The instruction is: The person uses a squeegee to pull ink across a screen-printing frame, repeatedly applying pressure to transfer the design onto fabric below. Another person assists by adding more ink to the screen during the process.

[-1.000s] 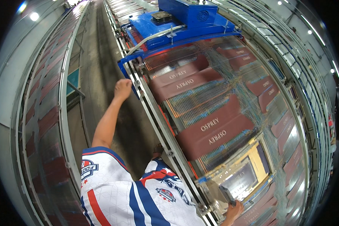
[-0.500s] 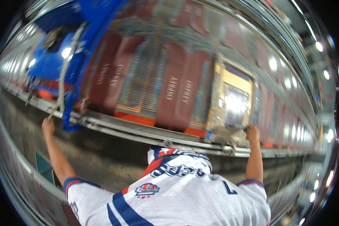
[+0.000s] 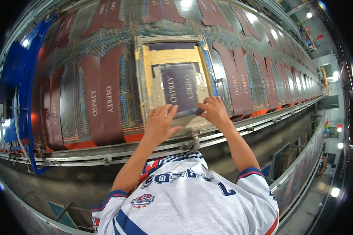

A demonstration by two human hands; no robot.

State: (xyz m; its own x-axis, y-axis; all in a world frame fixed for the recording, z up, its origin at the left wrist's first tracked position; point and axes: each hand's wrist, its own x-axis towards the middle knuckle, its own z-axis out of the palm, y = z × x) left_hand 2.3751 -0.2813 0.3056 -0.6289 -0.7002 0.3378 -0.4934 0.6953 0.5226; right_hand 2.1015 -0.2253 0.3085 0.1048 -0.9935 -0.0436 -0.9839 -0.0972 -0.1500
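A screen-printing frame with yellow tape around a dark printed panel lies on the long printing table. My left hand, fingers spread, is at the frame's near left corner. My right hand is at the near right corner, fingers curled on a dark squeegee lying along the frame's near side, partly hidden by my hands. Maroon cut pieces with white lettering lie on both sides of the frame.
A blue machine straddles the table at left. A metal rail runs along the near edge, above a dark aisle floor. Another rack with panels stands at lower right. Rows of maroon pieces continue to the right.
My view has swung round to face the table squarely. My left hand has moved from beside the blue machine to the frame, its fingers now spread. My right hand remains at the frame.
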